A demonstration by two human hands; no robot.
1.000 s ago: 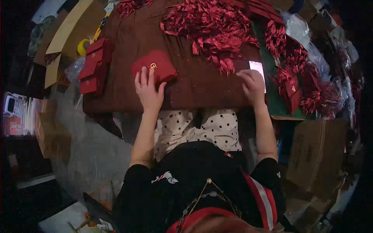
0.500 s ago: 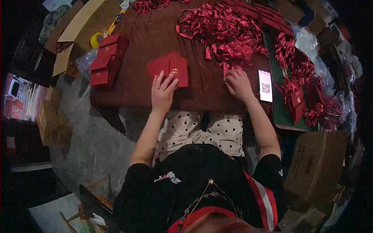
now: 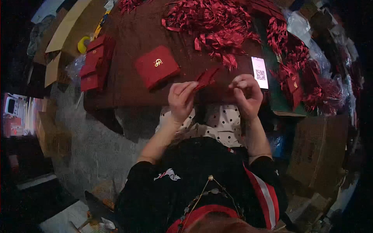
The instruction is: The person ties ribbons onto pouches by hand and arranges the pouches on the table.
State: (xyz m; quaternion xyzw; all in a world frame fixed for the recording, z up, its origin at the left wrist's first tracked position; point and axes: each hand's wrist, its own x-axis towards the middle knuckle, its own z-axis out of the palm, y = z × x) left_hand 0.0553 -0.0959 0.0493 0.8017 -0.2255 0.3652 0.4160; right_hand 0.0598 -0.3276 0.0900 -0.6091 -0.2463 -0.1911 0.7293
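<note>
My left hand (image 3: 181, 100) pinches a dark red ribbon piece (image 3: 207, 77) near the table's front edge. Just right of it, my right hand (image 3: 248, 94) is raised with its fingers curled close together; whether anything thin is between them is too blurred to tell. Beyond my left hand lies a red box (image 3: 157, 66) with a gold emblem, turned at an angle on the brown cloth. A big heap of red ribbons (image 3: 211, 23) lies behind both hands, with one loose end (image 3: 229, 61) hanging toward me.
Stacked red boxes (image 3: 93, 64) stand at the table's left, near yellow tape (image 3: 83, 44). A phone with a QR code (image 3: 260, 72) lies at the right. More red ribbons (image 3: 299, 64) and clear plastic (image 3: 297, 25) are beyond it. Cardboard boxes flank the table.
My left hand has left the red box and now holds a ribbon piece. My right hand has risen from the ribbon and turned. The view has shifted slightly.
</note>
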